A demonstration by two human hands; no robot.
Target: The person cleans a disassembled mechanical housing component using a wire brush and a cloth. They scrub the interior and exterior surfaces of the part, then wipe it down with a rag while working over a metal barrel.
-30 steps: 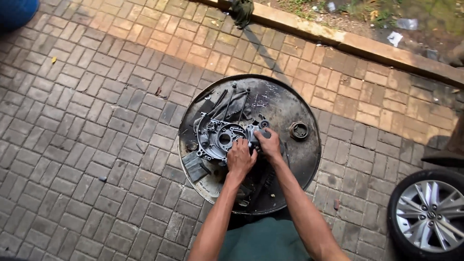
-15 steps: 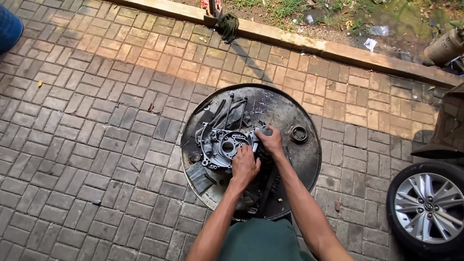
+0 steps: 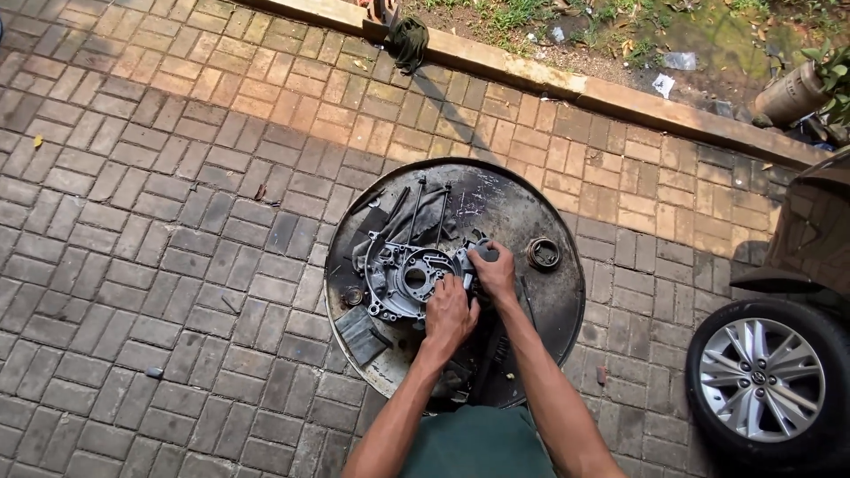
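Head view looks straight down on one round, dark metal drum top (image 3: 531,354) standing on a pavement of grey and reddish bricks (image 3: 159,221). On it lies one pale metal engine cover (image 3: 403,279), a flat casting with a round hole near its middle, set left of the drum's centre. Two bare hands work at its right edge. The left hand (image 3: 449,317) lies knuckles up against the casting's lower right rim, fingers curled down over it. The right hand (image 3: 494,270) is closed around a small dark part at the casting's upper right corner; what exactly it pinches cannot be told. The two hands are just beside each other, nearly touching.

Three thin dark rods (image 3: 416,208) lie fanned out above the casting. One small metal ring (image 3: 543,253) sits apart to the right on the drum, and one dark flat slab (image 3: 361,335) lies below the casting. One car wheel (image 3: 766,381) with a silver rim stands at the lower right. One dark rag (image 3: 408,40) hangs over the kerb at the top.
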